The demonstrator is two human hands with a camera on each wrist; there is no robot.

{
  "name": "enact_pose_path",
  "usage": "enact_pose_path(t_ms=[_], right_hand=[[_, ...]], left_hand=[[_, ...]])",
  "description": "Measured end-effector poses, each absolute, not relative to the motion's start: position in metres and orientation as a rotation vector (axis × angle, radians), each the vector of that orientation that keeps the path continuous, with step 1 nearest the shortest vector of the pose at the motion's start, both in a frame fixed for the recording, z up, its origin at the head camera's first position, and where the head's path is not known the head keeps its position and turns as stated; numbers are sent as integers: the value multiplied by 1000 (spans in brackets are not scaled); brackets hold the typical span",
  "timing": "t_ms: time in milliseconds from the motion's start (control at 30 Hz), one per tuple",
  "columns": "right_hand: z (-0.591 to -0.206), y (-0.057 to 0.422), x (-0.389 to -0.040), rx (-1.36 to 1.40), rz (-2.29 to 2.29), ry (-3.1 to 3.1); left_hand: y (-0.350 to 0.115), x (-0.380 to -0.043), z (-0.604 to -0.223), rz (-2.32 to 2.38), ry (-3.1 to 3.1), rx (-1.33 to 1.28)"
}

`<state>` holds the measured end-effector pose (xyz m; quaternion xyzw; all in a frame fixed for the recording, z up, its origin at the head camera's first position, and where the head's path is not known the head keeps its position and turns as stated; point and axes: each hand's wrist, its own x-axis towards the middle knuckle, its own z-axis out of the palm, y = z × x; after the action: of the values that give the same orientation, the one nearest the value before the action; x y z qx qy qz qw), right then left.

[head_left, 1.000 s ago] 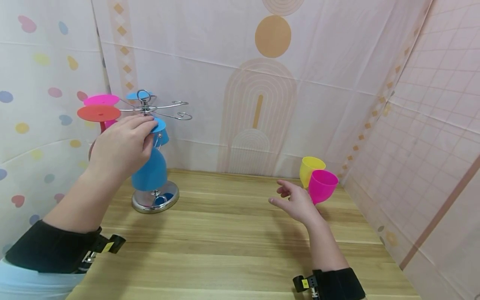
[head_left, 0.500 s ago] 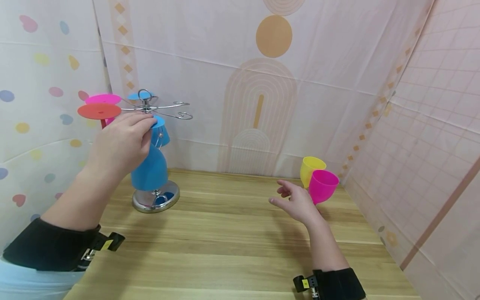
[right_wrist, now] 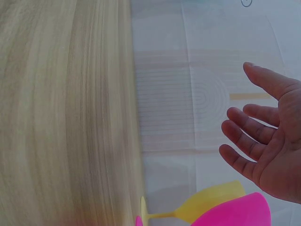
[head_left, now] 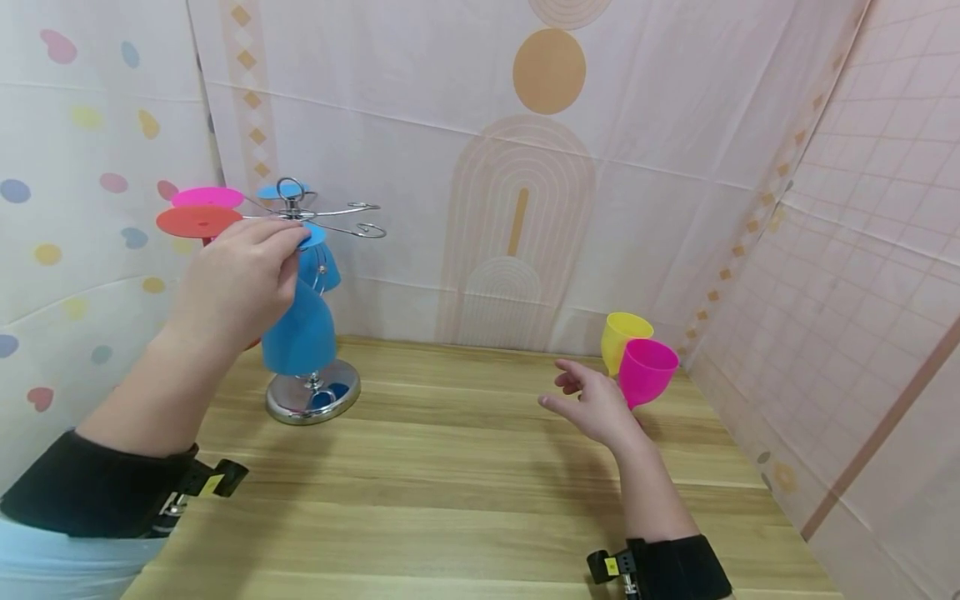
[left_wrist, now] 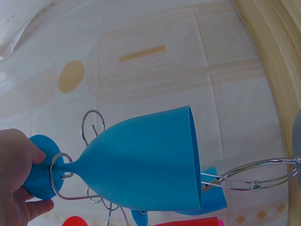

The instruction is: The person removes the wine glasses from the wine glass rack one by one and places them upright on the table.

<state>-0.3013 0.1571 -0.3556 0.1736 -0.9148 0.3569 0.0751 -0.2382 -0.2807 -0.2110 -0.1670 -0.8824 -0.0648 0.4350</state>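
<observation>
My left hand [head_left: 240,279] pinches the round foot of a blue goblet [head_left: 300,333], which hangs upside down. The left wrist view shows thumb and fingers around the foot [left_wrist: 43,165], while the stem sits within a wire loop [left_wrist: 55,183] of a chrome goblet rack [head_left: 277,404]. At the right, my right hand [head_left: 596,408] hovers with relaxed, spread fingers and nothing in them. Just beyond it stand a pink goblet [head_left: 648,372] and a yellow goblet [head_left: 618,333], both upright; the hand partly hides them.
On the rack also hang a red goblet [head_left: 197,222], a pink goblet [head_left: 206,197] and another blue goblet [head_left: 327,271], partly hidden. Two bare wire hooks [head_left: 367,230] point right. Patterned cloth [head_left: 405,150] lines the back and sides of the wooden table [head_left: 450,483].
The left hand has risen slightly, and the blue goblet has moved up a little with it, its foot closer to the rack's top. The right hand stays where it was.
</observation>
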Motion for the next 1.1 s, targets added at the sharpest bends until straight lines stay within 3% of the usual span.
enact_pose_path(t_ms=[1100], right_hand=[[-357,157,-302,501,1074,-2765]], left_hand=[[-291,-237,-199,-205,-2318,-311]])
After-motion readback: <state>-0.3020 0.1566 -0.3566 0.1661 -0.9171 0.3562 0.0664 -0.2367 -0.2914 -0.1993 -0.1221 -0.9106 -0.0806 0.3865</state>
